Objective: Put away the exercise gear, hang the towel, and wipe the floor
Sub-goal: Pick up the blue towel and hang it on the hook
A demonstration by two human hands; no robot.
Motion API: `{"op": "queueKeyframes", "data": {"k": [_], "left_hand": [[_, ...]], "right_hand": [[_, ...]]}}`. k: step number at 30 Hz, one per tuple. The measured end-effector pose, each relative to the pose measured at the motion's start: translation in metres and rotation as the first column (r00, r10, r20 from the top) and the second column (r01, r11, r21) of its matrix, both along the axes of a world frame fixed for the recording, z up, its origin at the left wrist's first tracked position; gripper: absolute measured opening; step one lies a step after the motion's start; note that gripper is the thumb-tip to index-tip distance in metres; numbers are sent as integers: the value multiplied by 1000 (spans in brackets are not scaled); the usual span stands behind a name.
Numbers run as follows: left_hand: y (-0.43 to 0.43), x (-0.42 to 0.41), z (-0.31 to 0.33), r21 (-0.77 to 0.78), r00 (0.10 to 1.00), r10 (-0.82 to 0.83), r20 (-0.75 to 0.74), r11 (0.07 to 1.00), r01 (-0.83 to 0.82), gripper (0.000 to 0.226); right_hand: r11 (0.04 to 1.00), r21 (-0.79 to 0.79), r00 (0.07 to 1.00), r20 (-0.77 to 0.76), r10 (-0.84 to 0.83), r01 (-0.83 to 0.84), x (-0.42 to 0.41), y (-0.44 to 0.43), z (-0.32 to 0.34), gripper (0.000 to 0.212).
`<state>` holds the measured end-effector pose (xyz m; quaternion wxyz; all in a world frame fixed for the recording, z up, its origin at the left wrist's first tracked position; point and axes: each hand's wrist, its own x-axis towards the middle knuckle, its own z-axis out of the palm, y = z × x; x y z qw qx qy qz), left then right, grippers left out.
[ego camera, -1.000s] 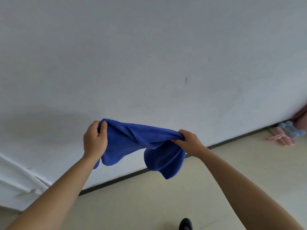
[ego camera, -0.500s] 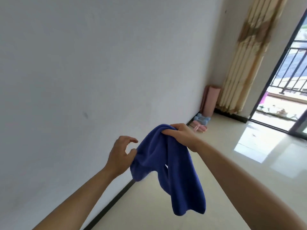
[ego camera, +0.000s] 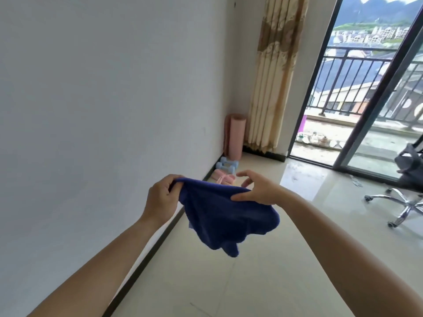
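A soft blue towel (ego camera: 219, 216) is held in the air above the glossy tiled floor (ego camera: 263, 271), beside a white wall (ego camera: 103, 99). One corner is gripped by the left hand (ego camera: 161, 200), its fingers (ego camera: 174, 179) curled. The right hand (ego camera: 261, 191) has its thumb laid on the other edge; whether it grips cannot be told. A rolled pink mat (ego camera: 235, 136) is stood in the corner.

A patterned beige curtain (ego camera: 274, 76) hangs at upper centre, just left of a dark-framed glass door (ego camera: 366, 120). A black railing (ego camera: 348, 72) shows at upper right. An office chair (ego camera: 409, 170) stands at the right edge.
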<state>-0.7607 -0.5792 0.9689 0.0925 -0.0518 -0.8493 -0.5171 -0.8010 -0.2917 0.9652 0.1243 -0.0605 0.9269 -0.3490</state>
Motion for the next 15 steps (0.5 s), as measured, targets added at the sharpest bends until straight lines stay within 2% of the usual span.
{"op": "queueKeyframes", "data": {"k": [4,6,8,10,12,15], "left_hand": [[33,-109,0,-108,1000,-9,-18,994,7,19],[51,-171,1,-142,998,-56,-34,989,51,20],[69,-232,0,-100,993,-115,10,988,115,31],[90,-289,3,-26,980,-179,83,983,182,46],[113,-341,13,-1,965,-233,121,972,234,53],[158,-410,35,22,948,-291,131,956,291,44]], "right_hand": [[993,114,1000,-2,2,-2,-81,18,-25,40],[972,226,995,-91,-41,61,-125,25,-39,28],[945,294,982,-162,-100,144,-170,31,-49,24],[951,245,979,-116,-164,189,-211,38,-49,24],[977,154,989,-26,-142,145,-248,42,-40,30],[992,-95,989,129,-73,86,-299,54,-19,54]]}}
